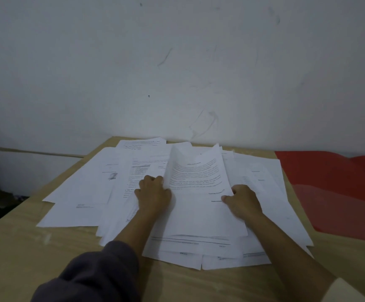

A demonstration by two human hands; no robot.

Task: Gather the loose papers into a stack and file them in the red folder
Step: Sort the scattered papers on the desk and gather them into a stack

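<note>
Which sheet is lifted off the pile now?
The centre sheet of text, gripped by the left hand and right hand; its far edge curls up, the other sheets lie flat.

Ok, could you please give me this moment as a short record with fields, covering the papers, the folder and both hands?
surface: wooden table against a white wall
loose papers: spread overlapping, not yet squared into a stack
top sheet: printed, far end lifted and curling
left hand: grips the top sheet's left edge
right hand: pinches its right edge
red folder: flat on the table, right of the papers, no papers seen in it
</note>
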